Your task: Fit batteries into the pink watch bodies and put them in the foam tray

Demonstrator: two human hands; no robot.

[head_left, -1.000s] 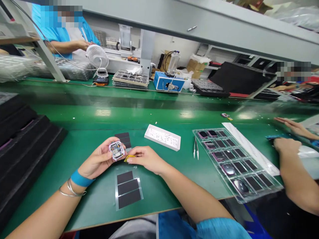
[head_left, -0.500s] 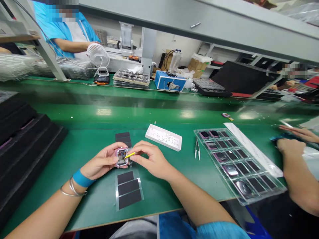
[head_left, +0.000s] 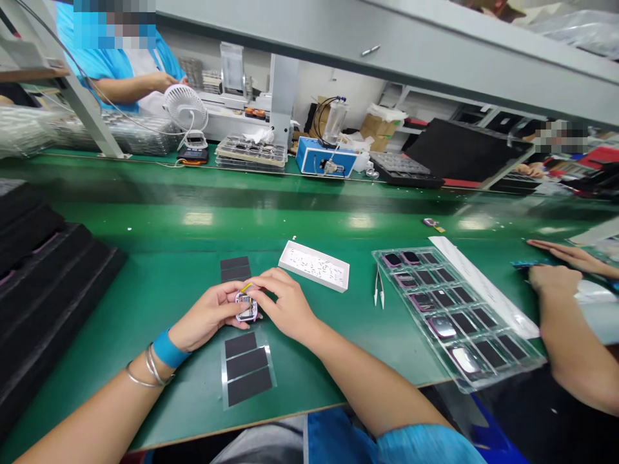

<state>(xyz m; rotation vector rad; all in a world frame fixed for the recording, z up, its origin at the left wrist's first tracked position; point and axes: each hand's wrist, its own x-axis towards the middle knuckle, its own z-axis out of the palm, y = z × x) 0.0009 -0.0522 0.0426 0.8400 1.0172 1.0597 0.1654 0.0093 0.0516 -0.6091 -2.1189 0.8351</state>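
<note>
Over the near middle of the green bench (head_left: 338,354), head view: small rounded-square device shell with pale rim and exposed circuit board (head_left: 245,309), held in both hands.

Left hand (head_left: 210,316) grips the shell by its left side, thumb over the edge; right hand (head_left: 285,303) is narrowed at the far right edge, thumb and forefinger pinching a thin yellow strip (head_left: 246,288). Judged handling: shell light and stiff, possibly slippery; strip soft, easily creased; board fragile. Hold the shell by its outer rim, clear of the components.
</note>
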